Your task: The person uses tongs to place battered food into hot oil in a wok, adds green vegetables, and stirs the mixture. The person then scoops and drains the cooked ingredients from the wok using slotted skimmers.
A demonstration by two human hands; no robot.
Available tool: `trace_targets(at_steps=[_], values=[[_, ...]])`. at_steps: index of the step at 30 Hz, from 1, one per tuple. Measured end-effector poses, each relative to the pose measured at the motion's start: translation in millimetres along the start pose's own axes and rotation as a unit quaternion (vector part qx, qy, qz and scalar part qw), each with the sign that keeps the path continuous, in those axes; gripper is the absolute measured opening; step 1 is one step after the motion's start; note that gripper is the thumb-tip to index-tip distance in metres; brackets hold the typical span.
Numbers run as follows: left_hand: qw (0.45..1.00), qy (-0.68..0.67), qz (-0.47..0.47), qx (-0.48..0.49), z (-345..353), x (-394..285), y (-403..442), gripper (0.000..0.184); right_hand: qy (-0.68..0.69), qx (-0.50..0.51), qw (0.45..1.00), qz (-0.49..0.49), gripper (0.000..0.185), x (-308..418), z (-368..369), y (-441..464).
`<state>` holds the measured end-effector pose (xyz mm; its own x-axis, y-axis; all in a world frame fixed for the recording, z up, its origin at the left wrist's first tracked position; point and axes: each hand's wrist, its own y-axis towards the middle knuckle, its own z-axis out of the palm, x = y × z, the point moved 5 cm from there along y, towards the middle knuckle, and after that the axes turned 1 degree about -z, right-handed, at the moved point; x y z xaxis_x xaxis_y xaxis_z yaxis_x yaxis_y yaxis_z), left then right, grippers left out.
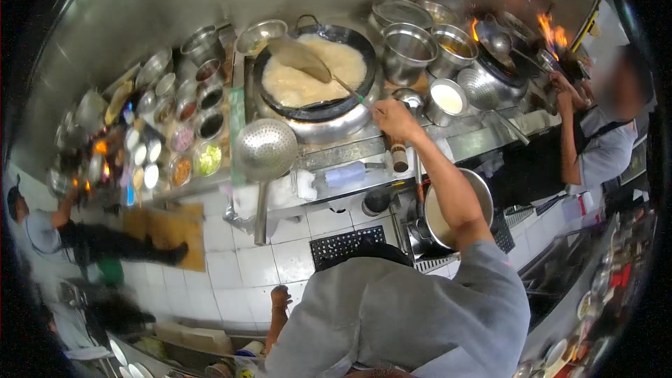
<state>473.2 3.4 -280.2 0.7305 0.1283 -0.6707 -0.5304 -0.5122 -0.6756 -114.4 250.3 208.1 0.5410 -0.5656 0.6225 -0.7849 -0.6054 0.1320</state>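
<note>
Fingers of my right hand are wrapped round the thin handle of a wide ladle. Its blurred metal head lies over the pale, frothy liquid that fills a large black wok on the burner. My left hand hangs low beside my body over the tiled floor, away from the stove; its fingers look curled, and whether anything is in them is too small to tell.
A perforated strainer juts over the counter's front edge. Metal pots and a container of white liquid stand right of the wok. Seasoning bowls fill the left. Co-workers stand at flaming burners on both sides.
</note>
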Motion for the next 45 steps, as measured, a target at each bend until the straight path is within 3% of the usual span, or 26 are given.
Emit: trace_targets(at_steps=[2, 4, 6, 8, 9, 10, 11, 12, 13, 14, 15, 16, 18, 20, 22, 23, 24, 26, 28, 31, 34, 35, 39, 41, 44, 45], values=[[0.984, -0.094, -0.145, -0.034, 6, -25, -30, 0.012, -0.006, -0.053, 0.996, -0.065, 0.017, -18, -9, -5], [0.982, -0.131, -0.130, -0.029, 9, -33, -34, 0.013, 0.067, -0.077, 0.992, -0.072, 0.020, -17, -31, -18], [0.976, -0.192, -0.104, -0.018, 9, -34, -44, 0.016, 0.051, -0.109, 0.991, -0.056, 0.020, -18, -45, -10], [0.958, -0.230, -0.166, -0.041, 10, -43, -59, 0.016, -0.031, -0.167, 0.985, 0.011, 0.019, -25, -61, 7], [0.968, -0.206, -0.137, -0.038, 11, -43, -57, 0.016, -0.060, -0.204, 0.976, -0.038, 0.022, -36, -57, 18], [0.977, -0.183, -0.107, -0.036, 12, -47, -57, 0.015, -0.060, -0.203, 0.976, -0.041, 0.022, -47, -49, 26], [0.976, -0.188, -0.107, -0.037, 12, -48, -58, 0.015, 0.004, -0.159, 0.987, 0.031, 0.022, -60, -38, 35], [0.962, -0.234, -0.136, -0.034, 13, -46, -58, 0.016, 0.067, -0.112, 0.986, 0.100, 0.023, -72, -29, 42], [0.945, -0.280, -0.164, -0.031, 15, -43, -59, 0.016, 0.066, -0.108, 0.988, 0.093, 0.023, -69, -29, 42], [0.943, -0.288, -0.164, -0.034, 17, -36, -58, 0.016, 0.248, -0.044, 0.952, 0.176, 0.020, -76, -20, 34], [0.960, -0.250, -0.106, -0.067, 18, -31, -59, 0.017, 0.417, 0.026, 0.872, 0.255, 0.019, -79, -7, 25], [0.972, -0.208, -0.049, -0.099, 18, -29, -62, 0.018, 0.415, 0.033, 0.873, 0.254, 0.019, -81, -5, 24], [0.955, -0.272, -0.078, -0.087, 25, -13, -67, 0.018, 0.543, 0.122, 0.764, 0.326, 0.007, -89, 11, 19], [0.936, -0.327, -0.111, -0.074, 32, 0, -84, 0.019, 0.531, 0.175, 0.768, 0.314, 0.005, -100, 25, 26], [0.989, -0.115, -0.076, -0.058, 35, -1, -87, 0.017, 0.576, 0.238, 0.720, 0.307, 0.006, -92, 38, 34], [0.993, -0.084, -0.060, -0.063, 33, 3, -89, 0.016, 0.578, 0.215, 0.710, 0.339, 0.006, -56, 20, 18], [0.989, -0.109, -0.065, -0.072, 33, 8, -89, 0.015, 0.577, 0.218, 0.712, 0.336, 0.006, -57, 20, 21], [0.978, -0.174, -0.081, -0.084, 34, 7, -93, 0.012, 0.619, 0.233, 0.657, 0.363, 0.007, -69, 28, 24], [0.958, -0.251, -0.097, -0.101, 32, 1, -107, 0.010, 0.686, 0.307, 0.602, 0.269, 0.011, -85, 60, 39], [0.916, -0.369, -0.076, -0.137, 31, -39, -133, 0.008, 0.672, 0.229, 0.650, 0.270, 0.017, -62, 70, 36], [0.962, -0.248, -0.086, -0.073, 19, -10, -81, 0.008, 0.668, 0.191, 0.679, 0.237, 0.016, -50, 68, 10], [0.934, -0.312, -0.129, -0.117, 19, -5, -79, 0.009, 0.673, 0.174, 0.687, 0.211, 0.015, -55, 67, 5], [0.947, -0.298, -0.059, -0.103, 26, -1, -77, 0.008, 0.666, 0.114, 0.712, 0.193, 0.011, -56, 52, -8], [0.926, -0.333, -0.126, -0.129, 35, -21, -99, 0.007, 0.655, 0.102, 0.726, 0.183, 0.010, -47, 37, -10], [0.947, -0.282, -0.126, -0.093, 43, 1, -91, 0.009, 0.597, 0.063, 0.781, 0.172, 0.004, -25, 14, -15], [0.955, -0.259, -0.123, -0.082, 45, 6, -87, 0.009, 0.538, 0.030, 0.824, 0.176, 0.005, -17, 10, -14]])
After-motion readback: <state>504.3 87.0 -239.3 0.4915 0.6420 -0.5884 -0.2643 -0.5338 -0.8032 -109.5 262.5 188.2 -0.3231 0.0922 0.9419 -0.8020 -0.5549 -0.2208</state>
